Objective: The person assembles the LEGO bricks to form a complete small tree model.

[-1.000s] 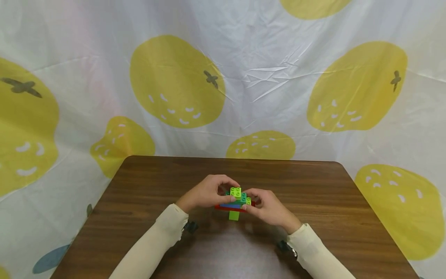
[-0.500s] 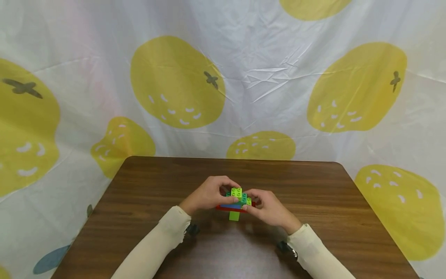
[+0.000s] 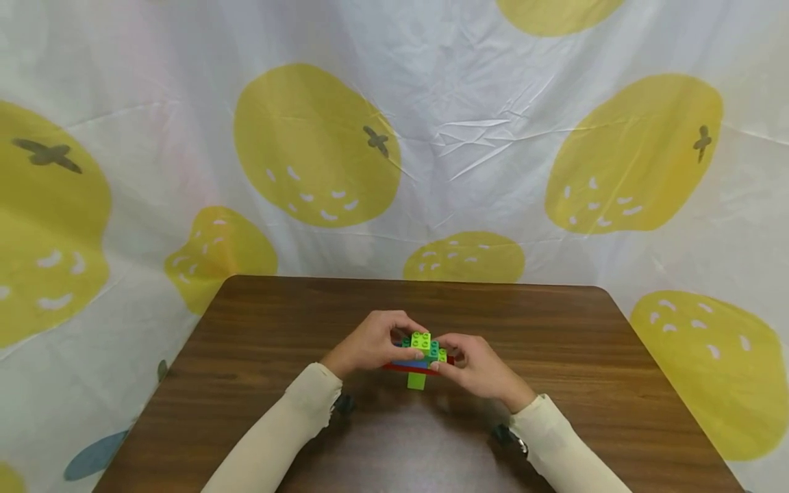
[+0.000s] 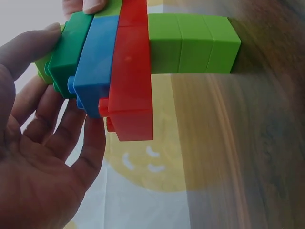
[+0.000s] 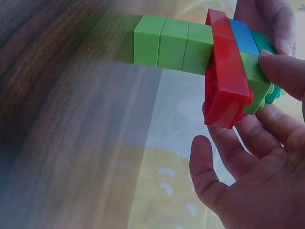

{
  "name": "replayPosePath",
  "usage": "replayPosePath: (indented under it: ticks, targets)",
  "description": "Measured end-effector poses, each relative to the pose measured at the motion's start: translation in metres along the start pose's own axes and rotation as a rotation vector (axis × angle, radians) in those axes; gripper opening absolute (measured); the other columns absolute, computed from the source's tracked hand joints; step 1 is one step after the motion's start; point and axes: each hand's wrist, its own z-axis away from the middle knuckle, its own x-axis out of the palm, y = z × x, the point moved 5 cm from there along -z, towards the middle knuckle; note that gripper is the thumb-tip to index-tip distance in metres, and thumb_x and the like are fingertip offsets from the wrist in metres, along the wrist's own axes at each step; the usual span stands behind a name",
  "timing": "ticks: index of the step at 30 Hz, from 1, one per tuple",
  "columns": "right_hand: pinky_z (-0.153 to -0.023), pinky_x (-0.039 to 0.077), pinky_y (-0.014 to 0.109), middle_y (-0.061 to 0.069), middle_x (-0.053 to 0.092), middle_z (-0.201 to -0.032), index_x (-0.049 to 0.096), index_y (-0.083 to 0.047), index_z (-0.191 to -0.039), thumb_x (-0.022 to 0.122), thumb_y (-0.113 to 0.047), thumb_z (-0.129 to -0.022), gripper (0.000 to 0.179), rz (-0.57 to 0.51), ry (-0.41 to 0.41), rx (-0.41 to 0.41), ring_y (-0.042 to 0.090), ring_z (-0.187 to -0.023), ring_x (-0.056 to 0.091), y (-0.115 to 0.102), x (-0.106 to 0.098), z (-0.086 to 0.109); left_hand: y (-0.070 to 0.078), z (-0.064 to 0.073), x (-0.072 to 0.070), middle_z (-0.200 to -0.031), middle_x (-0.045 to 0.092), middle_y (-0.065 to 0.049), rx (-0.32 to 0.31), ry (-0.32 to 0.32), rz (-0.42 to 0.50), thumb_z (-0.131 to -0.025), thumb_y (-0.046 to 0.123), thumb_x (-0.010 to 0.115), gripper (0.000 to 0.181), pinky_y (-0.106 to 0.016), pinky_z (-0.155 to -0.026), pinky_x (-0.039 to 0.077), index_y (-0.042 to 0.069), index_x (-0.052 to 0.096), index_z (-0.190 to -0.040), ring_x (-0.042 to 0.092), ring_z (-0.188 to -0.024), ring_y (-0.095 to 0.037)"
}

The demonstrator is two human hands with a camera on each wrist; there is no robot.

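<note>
A model of chunky toy building bricks stands on the table between both hands. Its stem is three lime green bricks stacked up. Across the stem lies a wider red layer, then a blue brick beside a lime green brick. Higher up is a dark green brick, topped by a lime brick. My left hand pinches the upper bricks, thumb in front and fingers behind. From the other side my right hand grips the model, its thumb on the lime brick beside the blue one.
The brown wooden table has rounded far corners. Behind it hangs a white curtain printed with yellow fruit. Dark wrist devices sit under the cream sleeves.
My left hand and forearm have shifted slightly to the right. The right hand keeps nearly the same place, and both hands stay on the bricks.
</note>
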Motion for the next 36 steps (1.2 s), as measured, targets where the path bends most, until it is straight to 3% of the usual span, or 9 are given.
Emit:
replayPosePath:
  ticks: [9, 20, 29, 36]
  targets:
    - [-0.080, 0.062, 0.031, -0.003, 0.076, -0.106, 0.074, -0.012, -0.123, 0.081, -0.022, -0.095, 0.031, 0.026, -0.005, -0.007, 0.006, -0.089, 0.069, -0.0019, -0.0017, -0.0005, 0.0019, -0.0015, 0.0004, -0.097, 0.069, 0.008, 0.022, 0.002, -0.063, -0.088, 0.031, 0.089, 0.036, -0.023, -0.076, 0.059, 0.018, 0.080, -0.120, 0.064, -0.083, -0.011]
    - [-0.077, 0.060, 0.028, -0.004, 0.075, -0.106, 0.074, -0.013, -0.123, 0.080, -0.023, -0.096, 0.030, 0.037, -0.024, 0.001, 0.007, -0.087, 0.068, -0.0008, -0.0014, -0.0024, 0.0049, -0.0016, 0.0006, -0.098, 0.070, 0.009, -0.026, -0.002, -0.121, -0.087, 0.031, 0.089, 0.037, -0.022, -0.076, 0.057, 0.017, 0.079, -0.120, 0.062, -0.083, -0.008]
    - [-0.082, 0.062, 0.031, 0.000, 0.076, -0.106, 0.069, -0.011, -0.132, 0.080, -0.020, -0.096, 0.040, 0.015, -0.026, 0.007, 0.012, -0.090, 0.071, -0.0062, -0.0032, -0.0040, 0.0076, -0.0026, 0.0004, -0.102, 0.070, 0.005, -0.016, -0.015, -0.136, -0.087, 0.028, 0.089, 0.037, -0.022, -0.073, 0.056, 0.016, 0.077, -0.119, 0.060, -0.082, -0.010]
    - [-0.081, 0.062, 0.033, 0.003, 0.076, -0.110, 0.067, -0.011, -0.135, 0.081, -0.018, -0.094, 0.043, 0.002, 0.025, -0.009, 0.018, -0.093, 0.072, -0.0034, -0.0027, -0.0004, 0.0036, -0.0026, 0.0045, -0.106, 0.070, 0.005, 0.003, -0.032, -0.151, -0.089, 0.029, 0.088, 0.039, -0.022, -0.076, 0.056, 0.017, 0.074, -0.123, 0.059, -0.085, -0.008]
